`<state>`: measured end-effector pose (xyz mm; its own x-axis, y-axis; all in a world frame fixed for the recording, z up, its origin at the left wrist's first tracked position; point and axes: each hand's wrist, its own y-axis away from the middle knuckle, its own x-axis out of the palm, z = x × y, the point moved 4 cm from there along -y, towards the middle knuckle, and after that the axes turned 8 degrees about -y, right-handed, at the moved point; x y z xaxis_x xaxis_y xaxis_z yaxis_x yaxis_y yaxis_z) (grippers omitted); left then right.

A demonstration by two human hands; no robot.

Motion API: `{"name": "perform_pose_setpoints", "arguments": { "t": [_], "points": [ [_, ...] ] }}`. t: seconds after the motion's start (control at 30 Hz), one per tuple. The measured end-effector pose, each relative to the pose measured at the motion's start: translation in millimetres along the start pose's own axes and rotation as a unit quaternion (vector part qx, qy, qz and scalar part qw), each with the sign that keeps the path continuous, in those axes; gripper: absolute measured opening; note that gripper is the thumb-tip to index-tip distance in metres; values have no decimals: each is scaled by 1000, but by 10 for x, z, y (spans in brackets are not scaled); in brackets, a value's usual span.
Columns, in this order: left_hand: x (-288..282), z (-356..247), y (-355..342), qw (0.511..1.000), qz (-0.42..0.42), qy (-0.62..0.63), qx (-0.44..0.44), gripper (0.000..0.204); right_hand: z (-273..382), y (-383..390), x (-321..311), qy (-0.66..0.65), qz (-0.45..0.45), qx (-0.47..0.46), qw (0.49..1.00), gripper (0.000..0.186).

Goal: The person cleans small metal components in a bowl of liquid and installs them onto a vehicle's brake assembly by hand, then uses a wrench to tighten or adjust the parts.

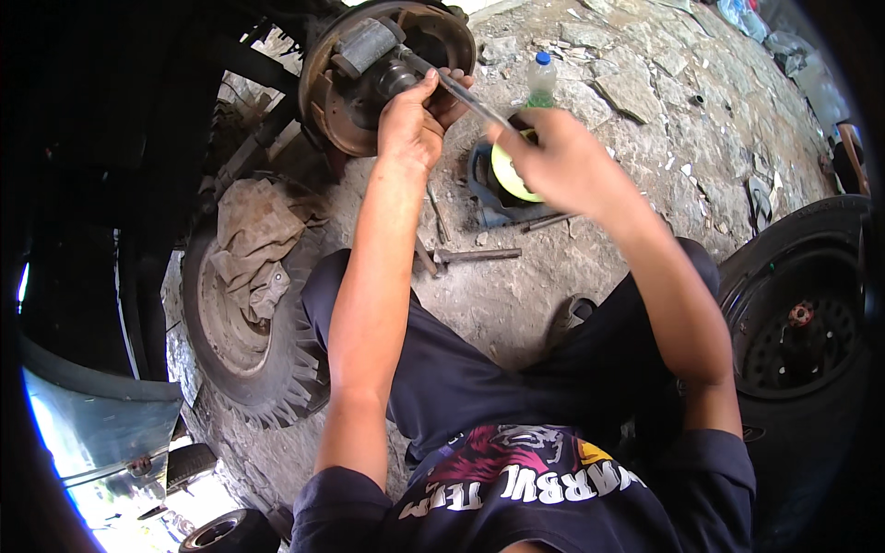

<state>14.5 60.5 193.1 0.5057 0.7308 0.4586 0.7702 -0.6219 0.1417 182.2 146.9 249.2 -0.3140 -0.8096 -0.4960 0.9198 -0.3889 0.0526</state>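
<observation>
At the upper middle, a rusty round brake assembly (318, 97) has a dark hub (397, 80) at its center and a grey blocky metal part (367, 48) above that. A long metal bar (475, 103) slants down to the right from beside this part. My left hand (417, 124) is closed around the bar close to the hub, with the thumb on the near side. Farther along, my right hand (567, 161) grips the bar's outer end; motion blurs this hand, and its fingers are partly hidden.
Below the right hand lies a yellow-green round object (516, 168) in a dark container. A blue-capped bottle (542, 78) stands behind it. Metal tools (479, 255) lie between my legs. A cloth (253, 244) drapes over a left tire (207, 309); another wheel (797, 304) is at right.
</observation>
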Motion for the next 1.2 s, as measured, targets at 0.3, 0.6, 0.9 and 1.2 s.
{"name": "perform_pose_setpoints", "arguments": {
  "t": [0.3,0.6,0.9,1.2],
  "points": [
    [95,21,106,997,76,2,-29,21,-217,-29,28,-314,54,84,944,27],
    [133,54,75,999,11,16,-30,18,-59,136,88,96,-125,-70,985,31],
    [204,149,94,998,-62,14,-9,19,-51,161,122,166,-155,-92,970,39],
    [152,94,27,997,-51,60,2,15,-209,-5,-66,63,-172,-106,977,30]
  ]
}}
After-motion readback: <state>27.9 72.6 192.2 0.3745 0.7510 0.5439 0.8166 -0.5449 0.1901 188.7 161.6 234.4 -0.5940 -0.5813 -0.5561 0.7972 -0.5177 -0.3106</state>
